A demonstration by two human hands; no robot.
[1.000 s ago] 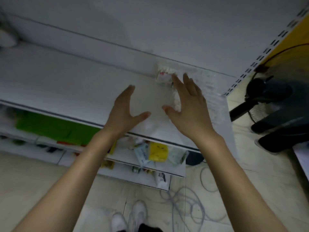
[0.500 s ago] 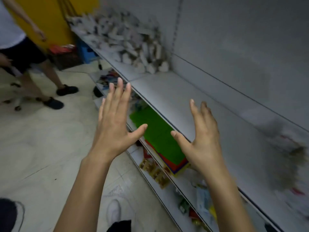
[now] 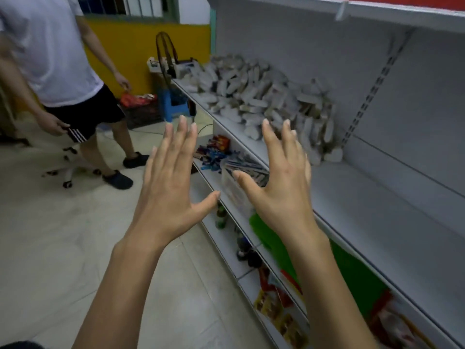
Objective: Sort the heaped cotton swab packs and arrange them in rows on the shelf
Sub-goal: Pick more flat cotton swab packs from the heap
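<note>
- Two hands raised mid-frame, holding nothing: left hand (image 3: 167, 187) and right hand (image 3: 281, 190), fingers spread straight.
- Heap of cotton swab packs (image 3: 261, 102) lies upper centre on the shelf (image 3: 377, 197).

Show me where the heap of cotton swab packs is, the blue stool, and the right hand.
heap of cotton swab packs (image 3: 261, 102), head view, middle of the pile.
blue stool (image 3: 172, 107), head view, its blue side.
right hand (image 3: 281, 187), head view, back of the open hand.
</note>
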